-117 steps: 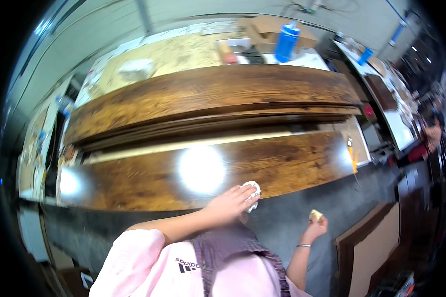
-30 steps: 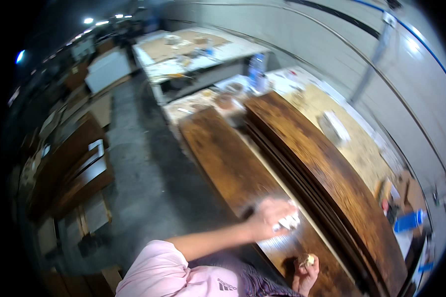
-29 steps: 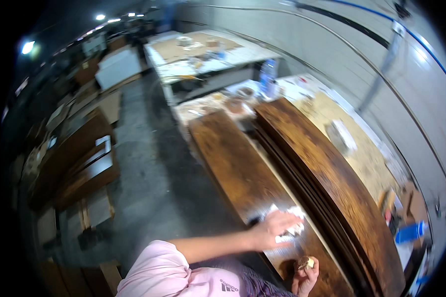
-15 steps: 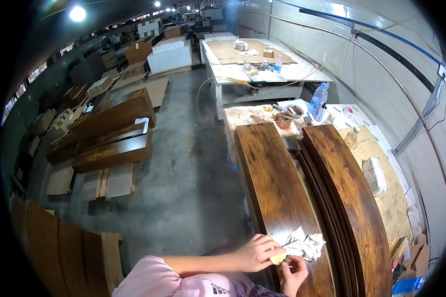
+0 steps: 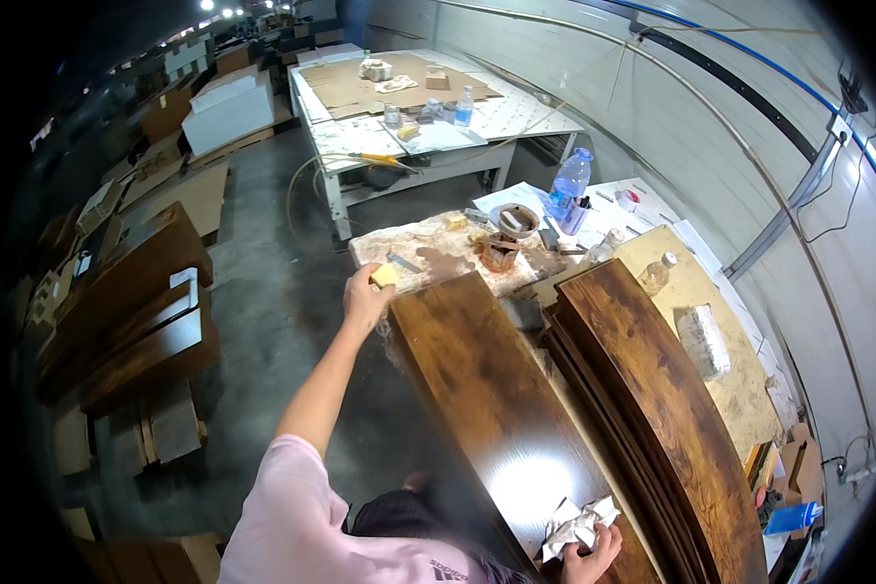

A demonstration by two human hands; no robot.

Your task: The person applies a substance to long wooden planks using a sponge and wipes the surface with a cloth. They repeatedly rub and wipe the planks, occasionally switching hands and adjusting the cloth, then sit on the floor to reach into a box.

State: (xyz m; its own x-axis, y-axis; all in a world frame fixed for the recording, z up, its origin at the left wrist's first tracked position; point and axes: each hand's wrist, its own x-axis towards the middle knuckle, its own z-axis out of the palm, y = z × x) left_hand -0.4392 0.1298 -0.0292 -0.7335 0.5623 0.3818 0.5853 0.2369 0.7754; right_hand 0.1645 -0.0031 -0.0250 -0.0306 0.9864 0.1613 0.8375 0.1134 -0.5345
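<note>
My left hand (image 5: 363,300) reaches forward past the far left corner of a brown wooden board (image 5: 477,360). Its fingers pinch a small yellow sponge (image 5: 385,275) just above the stained cloth-covered surface (image 5: 423,232). Near me, my right hand (image 5: 596,557) grips a crumpled white cloth or paper wad (image 5: 574,526) resting on the board's near end. A bright glare lies on the board beside the wad. To the right stands a stack of similar wood-grain boards (image 5: 652,380).
A jar of brown liquid (image 5: 499,255), a bowl (image 5: 514,221) and a blue-tinted plastic bottle (image 5: 570,181) stand beyond the boards. A white wrapped block (image 5: 703,343) lies on the right. Further back is a white table (image 5: 545,119); more brown panels (image 5: 156,350) are on the left.
My hands were together near the board's close end; the left has since swung forward and left with the sponge. My right hand has taken hold of the crumpled wad. The view has shifted.
</note>
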